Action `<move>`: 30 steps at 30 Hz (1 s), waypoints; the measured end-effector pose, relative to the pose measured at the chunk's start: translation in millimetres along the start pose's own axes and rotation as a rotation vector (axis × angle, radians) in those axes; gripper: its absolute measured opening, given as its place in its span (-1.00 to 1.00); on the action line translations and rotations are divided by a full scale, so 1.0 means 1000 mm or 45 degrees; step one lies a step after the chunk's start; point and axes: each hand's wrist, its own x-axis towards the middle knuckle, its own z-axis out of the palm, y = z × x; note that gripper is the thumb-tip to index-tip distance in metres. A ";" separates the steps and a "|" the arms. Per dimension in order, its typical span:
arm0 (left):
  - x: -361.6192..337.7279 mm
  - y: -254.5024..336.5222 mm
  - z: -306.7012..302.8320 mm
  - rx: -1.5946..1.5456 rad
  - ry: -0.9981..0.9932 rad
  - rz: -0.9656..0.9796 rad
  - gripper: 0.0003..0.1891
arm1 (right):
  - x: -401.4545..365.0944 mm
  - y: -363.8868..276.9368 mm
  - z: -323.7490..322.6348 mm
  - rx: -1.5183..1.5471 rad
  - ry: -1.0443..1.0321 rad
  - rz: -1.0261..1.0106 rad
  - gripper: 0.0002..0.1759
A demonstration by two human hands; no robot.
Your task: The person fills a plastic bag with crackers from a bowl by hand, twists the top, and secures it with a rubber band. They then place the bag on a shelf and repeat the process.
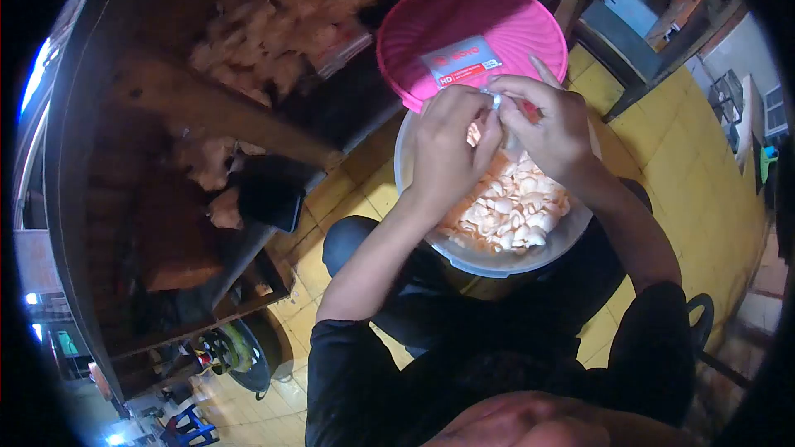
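My left hand and my right hand meet above a large whitish tub. Their fingertips pinch together on what looks like a small clear plastic packet, with a shiny top edge and a red patch near my right fingers. Most of the packet is hidden behind the hands. Below them, the tub holds a heap of pale, puffy, cracker-like pieces, orange-tinted in places. A pink ribbed lid or basin with a stuck-on label lies against the tub's far side.
To the left stands a dark wooden table bearing many brownish bagged pieces. A black phone-like object lies at its lower edge. A dark pan rests on the yellow tiled floor. A wooden stand is at right.
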 end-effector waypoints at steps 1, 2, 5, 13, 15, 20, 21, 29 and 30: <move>0.001 -0.003 -0.001 0.197 0.021 0.151 -0.81 | 0.000 0.003 0.002 -0.005 0.015 -0.049 -0.83; 0.001 -0.005 -0.003 0.395 0.041 0.299 -0.79 | 0.000 0.004 0.003 -0.009 0.028 -0.097 -0.82; 0.002 -0.005 -0.007 0.511 -0.025 0.376 -0.78 | 0.000 -0.001 0.002 0.109 -0.088 0.004 -0.84; 0.012 -0.008 -0.014 0.630 -0.005 0.540 -0.71 | 0.005 0.009 0.002 0.148 -0.193 -0.098 -0.86; 0.010 -0.008 -0.012 0.609 -0.014 0.548 -0.69 | 0.004 0.017 -0.003 0.208 -0.271 -0.063 -0.86; -0.002 -0.012 -0.003 0.226 -0.122 0.136 -0.79 | 0.005 0.017 -0.016 0.246 -0.522 0.066 -0.88; -0.002 -0.010 -0.002 0.223 -0.128 0.137 -0.79 | 0.005 0.015 -0.017 0.247 -0.518 0.072 -0.88; -0.003 -0.024 0.006 -0.787 -0.004 -0.568 -0.76 | 0.001 0.002 -0.003 -0.368 -0.203 -0.487 -0.84; -0.001 -0.022 0.005 -0.868 0.049 -0.624 -0.77 | 0.001 0.003 -0.003 -0.367 -0.203 -0.486 -0.84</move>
